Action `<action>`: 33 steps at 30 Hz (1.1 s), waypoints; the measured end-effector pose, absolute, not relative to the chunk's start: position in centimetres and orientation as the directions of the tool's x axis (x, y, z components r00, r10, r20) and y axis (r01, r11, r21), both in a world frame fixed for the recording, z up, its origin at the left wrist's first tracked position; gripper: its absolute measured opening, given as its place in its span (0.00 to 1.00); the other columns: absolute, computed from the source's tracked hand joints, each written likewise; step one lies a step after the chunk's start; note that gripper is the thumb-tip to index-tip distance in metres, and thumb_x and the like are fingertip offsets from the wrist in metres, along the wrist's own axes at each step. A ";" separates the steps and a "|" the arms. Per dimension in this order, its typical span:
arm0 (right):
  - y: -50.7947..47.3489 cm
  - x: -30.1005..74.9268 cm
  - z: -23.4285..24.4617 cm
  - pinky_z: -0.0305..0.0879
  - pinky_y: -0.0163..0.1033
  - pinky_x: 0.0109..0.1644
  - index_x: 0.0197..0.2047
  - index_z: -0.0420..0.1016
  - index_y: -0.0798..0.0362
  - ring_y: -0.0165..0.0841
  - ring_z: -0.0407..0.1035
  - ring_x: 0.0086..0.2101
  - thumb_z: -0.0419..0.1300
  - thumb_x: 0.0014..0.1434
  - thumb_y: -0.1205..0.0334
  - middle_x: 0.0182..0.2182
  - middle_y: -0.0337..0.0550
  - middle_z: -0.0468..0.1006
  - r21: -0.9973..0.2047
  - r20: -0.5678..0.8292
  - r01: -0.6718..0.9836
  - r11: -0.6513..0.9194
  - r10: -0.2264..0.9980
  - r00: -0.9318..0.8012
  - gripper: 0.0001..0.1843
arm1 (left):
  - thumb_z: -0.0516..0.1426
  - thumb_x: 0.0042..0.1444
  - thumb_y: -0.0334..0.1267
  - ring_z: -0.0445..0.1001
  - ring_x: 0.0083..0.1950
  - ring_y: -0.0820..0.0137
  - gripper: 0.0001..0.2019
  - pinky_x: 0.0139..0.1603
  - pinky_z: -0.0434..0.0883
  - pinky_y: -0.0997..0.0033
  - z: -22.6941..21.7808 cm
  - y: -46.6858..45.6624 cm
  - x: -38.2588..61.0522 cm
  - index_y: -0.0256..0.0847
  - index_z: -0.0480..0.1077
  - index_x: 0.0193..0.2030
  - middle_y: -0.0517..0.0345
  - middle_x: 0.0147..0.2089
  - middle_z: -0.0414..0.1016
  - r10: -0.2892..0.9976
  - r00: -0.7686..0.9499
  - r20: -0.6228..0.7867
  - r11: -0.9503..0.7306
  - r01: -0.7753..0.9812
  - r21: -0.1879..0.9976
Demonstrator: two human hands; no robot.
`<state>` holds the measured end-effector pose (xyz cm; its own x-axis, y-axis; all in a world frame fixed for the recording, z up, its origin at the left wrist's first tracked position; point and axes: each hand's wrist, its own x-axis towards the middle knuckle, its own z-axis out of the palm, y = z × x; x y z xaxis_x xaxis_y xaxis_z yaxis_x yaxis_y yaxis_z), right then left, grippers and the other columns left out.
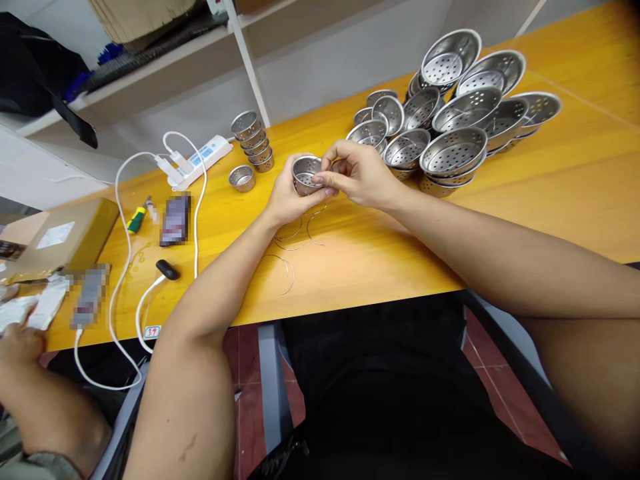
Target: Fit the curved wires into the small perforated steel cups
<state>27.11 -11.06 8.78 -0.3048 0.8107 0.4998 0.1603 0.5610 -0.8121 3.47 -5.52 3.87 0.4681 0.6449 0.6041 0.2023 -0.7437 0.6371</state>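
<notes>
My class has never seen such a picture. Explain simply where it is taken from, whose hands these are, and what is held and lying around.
No machine here: a person wears the camera on the head, and it looks forward and down at the work. The bare left hand holds a small perforated cup; the bare right hand is at its rim, though whether it pinches anything is hard to see. On the table lie thin curved wires, near the hands. More cups stand stacked to the right; a smaller stack is beside a power strip. At the far left shows another person's hand.
</notes>
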 end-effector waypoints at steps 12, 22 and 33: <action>-11.4 28.5 9.4 0.84 0.57 0.51 0.62 0.85 0.41 0.47 0.82 0.46 0.71 0.64 0.11 0.62 0.54 0.82 -0.661 0.608 0.305 0.685 0.728 -0.318 0.45 | 0.77 0.60 0.75 0.86 0.72 0.51 0.49 0.79 0.82 0.41 3.0 -4.4 2.8 0.51 0.65 0.76 0.47 0.69 0.81 0.666 0.383 0.641 -0.742 0.247 0.623; -11.5 29.1 9.4 0.81 0.67 0.69 0.67 0.86 0.39 0.60 0.81 0.61 0.69 0.72 0.21 0.69 0.57 0.80 -0.537 0.593 0.408 0.738 0.674 -0.440 0.37 | 0.74 0.60 0.78 0.84 0.75 0.49 0.54 0.82 0.80 0.40 2.9 -4.1 2.4 0.52 0.62 0.81 0.45 0.71 0.81 0.662 0.408 0.629 -0.745 0.270 0.610; -10.9 28.8 7.8 0.75 0.75 0.78 0.69 0.90 0.40 0.65 0.78 0.70 0.68 0.78 0.32 0.73 0.59 0.78 -0.462 0.578 0.420 0.781 0.624 -0.525 0.29 | 0.73 0.60 0.80 0.89 0.68 0.53 0.56 0.74 0.88 0.43 3.4 -4.9 3.2 0.56 0.59 0.83 0.47 0.70 0.81 0.623 0.443 0.645 -0.775 0.238 0.586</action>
